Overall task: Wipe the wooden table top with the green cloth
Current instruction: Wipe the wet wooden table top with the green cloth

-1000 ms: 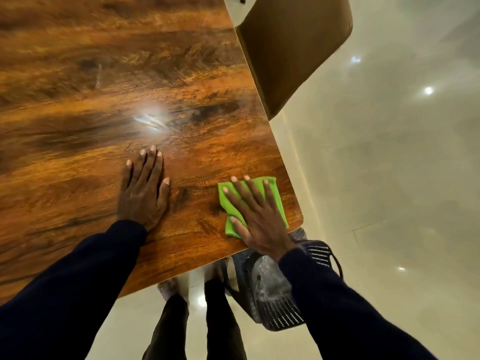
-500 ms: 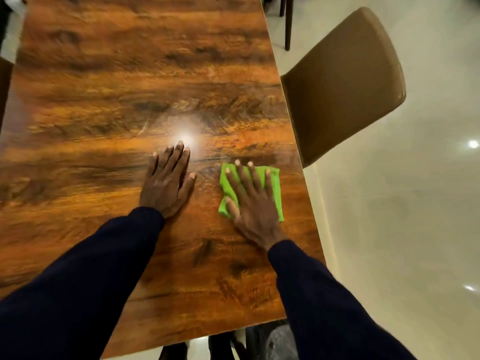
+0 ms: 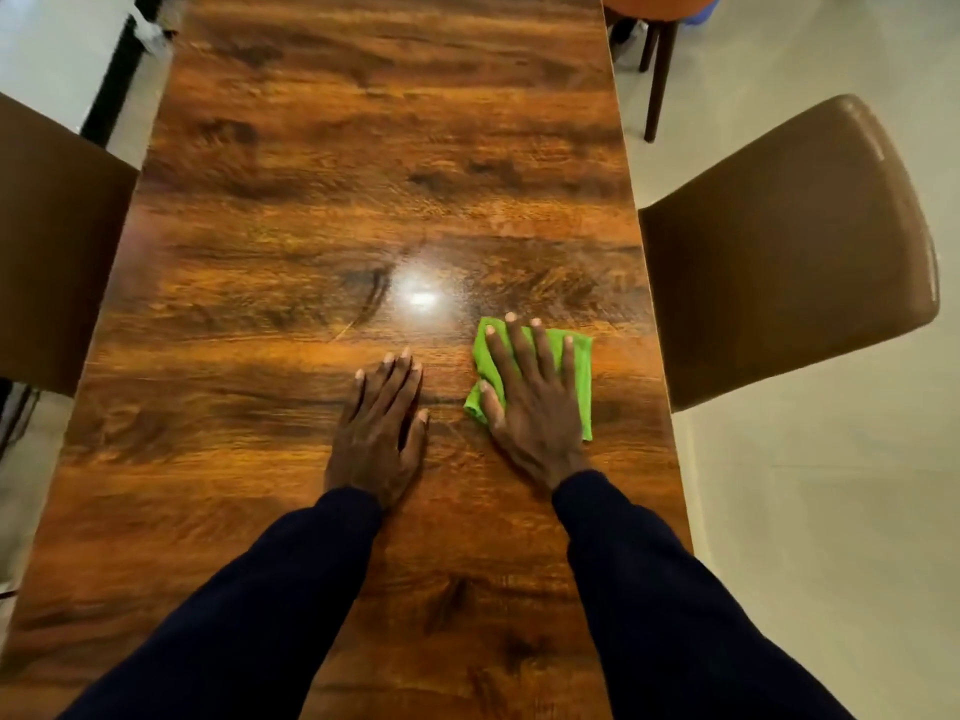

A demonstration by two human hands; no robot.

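Note:
The long wooden table top [image 3: 332, 200] runs away from me down the middle of the head view. A folded green cloth [image 3: 581, 374] lies flat on it near the right edge. My right hand [image 3: 532, 402] presses on the cloth with fingers straight and spread, covering most of it. My left hand [image 3: 382, 428] rests flat on the bare wood just left of the cloth, fingers straight and close together. Both arms wear dark blue sleeves.
A brown chair [image 3: 795, 252] stands against the table's right side, level with the cloth. Another brown chair [image 3: 47, 252] stands at the left side. A dark chair leg [image 3: 657, 80] and an orange seat show at the far right. A bright light reflection [image 3: 421, 296] shines on the wood.
My right hand has pushed the cloth away from the near corner, farther up the table. My left hand has slid forward beside it. More of the table and chairs is in view.

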